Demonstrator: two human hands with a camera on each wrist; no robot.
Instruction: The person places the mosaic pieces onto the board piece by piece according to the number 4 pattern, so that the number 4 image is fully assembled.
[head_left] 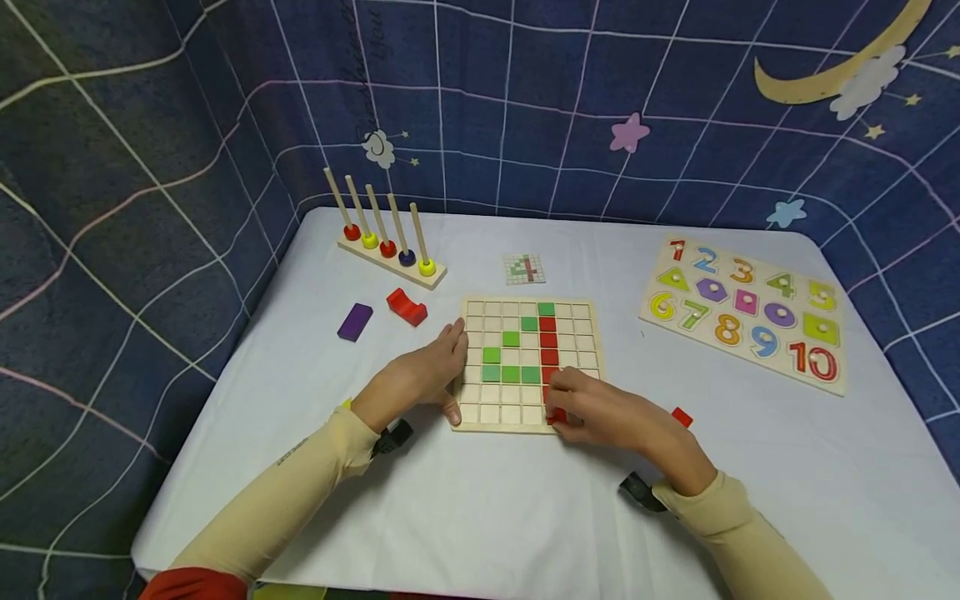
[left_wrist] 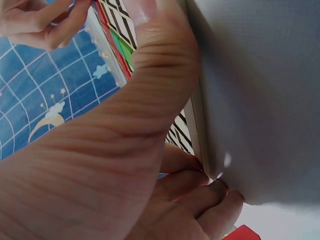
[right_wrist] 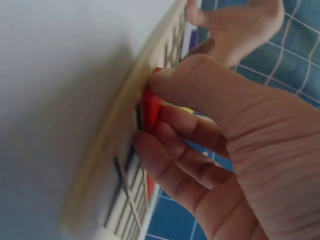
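A wooden grid board lies on the table with a column of red tiles and several green tiles in its squares. My right hand is over the lower end of that column. Between its thumb and fingers it pinches a red square tile at the board's near edge. My left hand rests along the board's left edge, fingers toward the far side and thumb by the near corner. In the left wrist view, the left thumb lies across part of the board.
One loose red tile lies right of the board. A small pattern card sits beyond it. At the left are a peg stand, a red curved block and a purple block. A number puzzle occupies the right.
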